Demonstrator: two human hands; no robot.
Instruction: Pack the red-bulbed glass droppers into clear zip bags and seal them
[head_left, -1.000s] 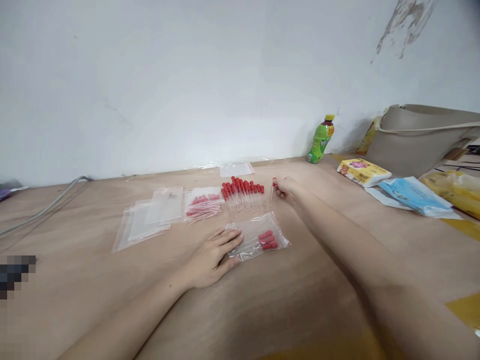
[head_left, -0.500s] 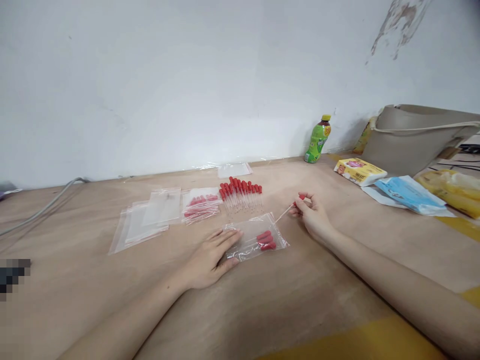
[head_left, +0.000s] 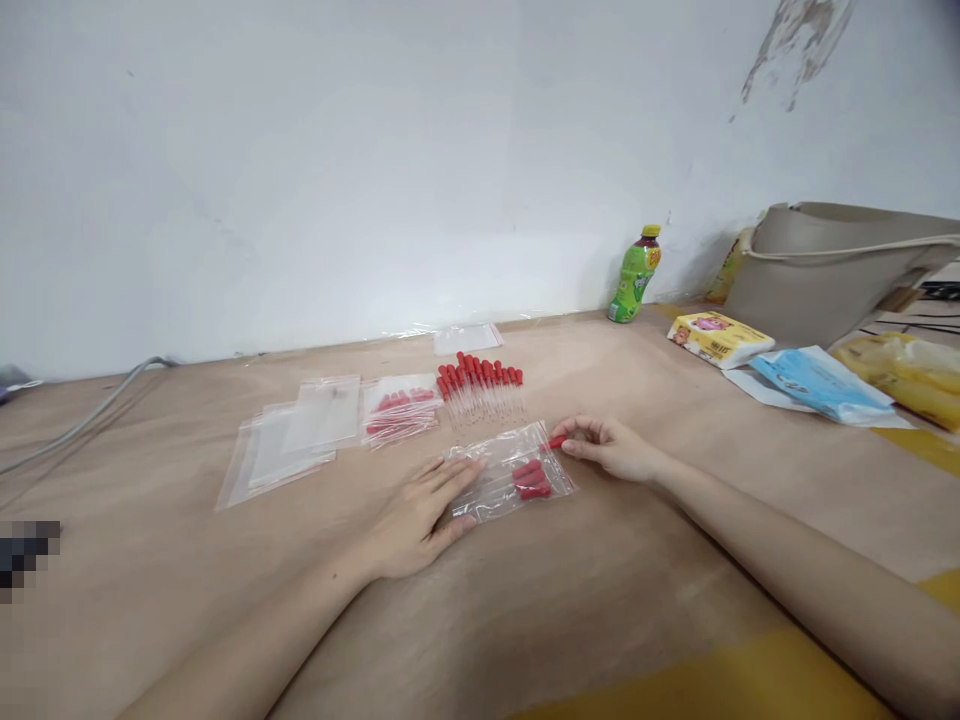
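My left hand (head_left: pixel 424 515) lies flat with spread fingers on the left end of a clear zip bag (head_left: pixel 487 500). Inside that bag are several red-bulbed droppers (head_left: pixel 532 480). Between the fingertips of my right hand (head_left: pixel 607 448) is the red bulb of another dropper (head_left: pixel 556 441), at the bag's right edge; its thin tube points left, into the bag's opening. Behind the bag lies a fanned pile of red-topped droppers (head_left: pixel 480 378). To its left is a stack of filled bags (head_left: pixel 401 405), and farther left are flat bags (head_left: pixel 277 445) with nothing visible in them.
Against the wall lies another flat bag (head_left: pixel 469 340). A green bottle (head_left: pixel 634 275) stands at the back right, near a yellow tissue pack (head_left: pixel 720 340), a blue packet (head_left: pixel 825 385), a grey bin (head_left: pixel 810 280) and a yellow bag (head_left: pixel 904 375). A grey cable (head_left: pixel 97 415) runs at the left.
My right hand has moved left and toward me, bringing the dropper's tube into the bag's opening. My left hand has stayed on the bag.
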